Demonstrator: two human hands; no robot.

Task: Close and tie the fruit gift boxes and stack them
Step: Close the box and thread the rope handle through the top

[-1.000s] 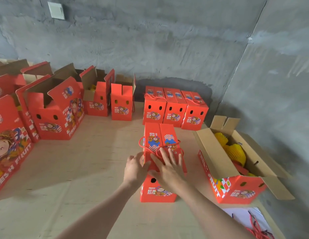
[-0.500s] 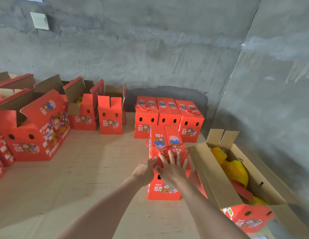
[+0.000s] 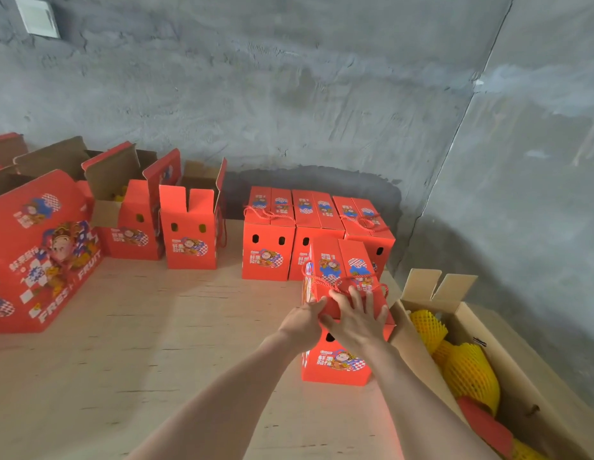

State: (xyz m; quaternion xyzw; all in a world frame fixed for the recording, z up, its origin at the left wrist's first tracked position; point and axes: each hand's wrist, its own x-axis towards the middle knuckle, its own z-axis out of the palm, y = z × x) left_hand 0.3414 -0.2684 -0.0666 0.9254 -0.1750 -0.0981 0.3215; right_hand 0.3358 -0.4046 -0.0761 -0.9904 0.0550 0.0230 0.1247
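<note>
A closed red gift box with a red rope tied over its lid stands on the wooden surface, just in front of a row of three closed, tied gift boxes against the wall. My right hand lies flat on the near part of its lid, fingers spread. My left hand grips the box's upper left edge, thumb on top, its fingers hidden behind the side.
Several open red gift boxes stand at the back left, with a large red carton at the far left. An open carton of yellow net-wrapped fruit sits close on the right. Concrete walls meet in the corner behind.
Both hands have slid the tied box away from me and to the right, so it now stands close to the row of three closed boxes and beside the open carton.
</note>
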